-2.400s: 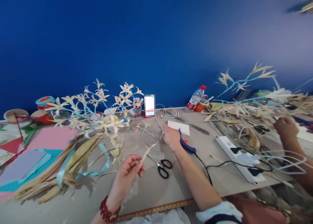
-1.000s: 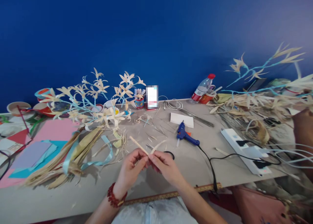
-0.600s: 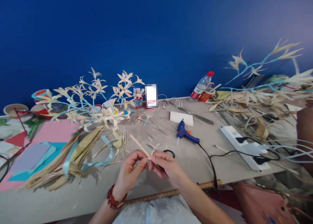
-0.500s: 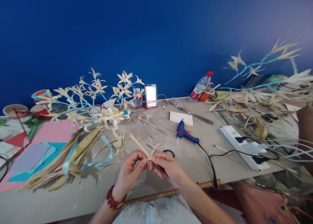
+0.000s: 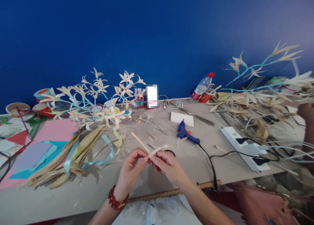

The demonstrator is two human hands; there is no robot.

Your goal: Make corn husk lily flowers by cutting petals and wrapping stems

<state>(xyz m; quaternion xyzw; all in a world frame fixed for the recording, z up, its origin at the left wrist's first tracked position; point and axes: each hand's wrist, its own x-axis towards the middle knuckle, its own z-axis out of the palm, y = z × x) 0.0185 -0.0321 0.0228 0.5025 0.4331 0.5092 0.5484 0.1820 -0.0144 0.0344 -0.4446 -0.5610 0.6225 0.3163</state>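
Near the table's front edge, my left hand (image 5: 134, 164) is closed on a thin pale stick (image 5: 139, 141) that points up and to the left. Fingertips of my right hand (image 5: 165, 162) pinch a whitish strip (image 5: 159, 148) right beside the left fingertips, where strip and stick meet. The fingers hide that meeting point. Behind the hands lie scissors (image 5: 169, 151), partly covered by the right hand. A blue glue gun (image 5: 183, 133) rests on the table to the right, close to a white block (image 5: 182, 119).
Pale flowers on blue stems (image 5: 98, 87) and dried husks (image 5: 56, 162) occupy the left. A white power strip (image 5: 242, 148) with cables lies right. A bottle (image 5: 200, 89) and lit phone (image 5: 152, 96) stand at the back. At the right edge is another person's arm (image 5: 307, 130).
The whitish strip now extends to the right above my right hand, where it stood more upright before. My right hand has turned slightly. The stick remains in my left hand.
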